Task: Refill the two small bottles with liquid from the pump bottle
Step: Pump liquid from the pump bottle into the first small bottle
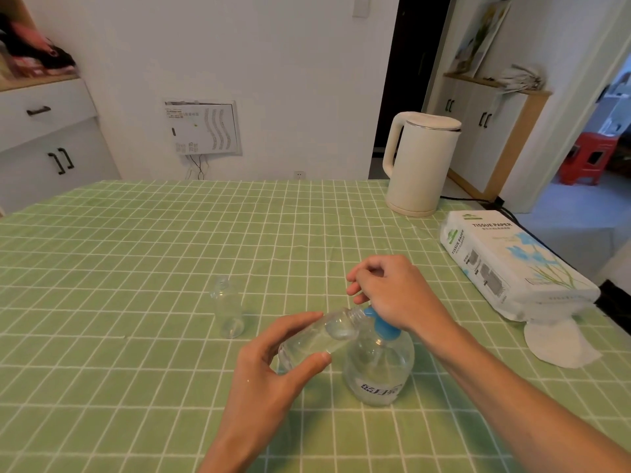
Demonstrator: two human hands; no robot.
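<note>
A clear pump bottle with a blue pump head stands on the green checked tablecloth. My right hand rests on top of the pump head and covers most of it. My left hand holds a small clear bottle tilted, its open neck right at the blue nozzle. A second small clear bottle stands upright and uncapped to the left, apart from both hands.
A white electric kettle stands at the back right with its cord trailing off the table. A pack of tissue paper lies along the right edge, with a loose white tissue in front of it.
</note>
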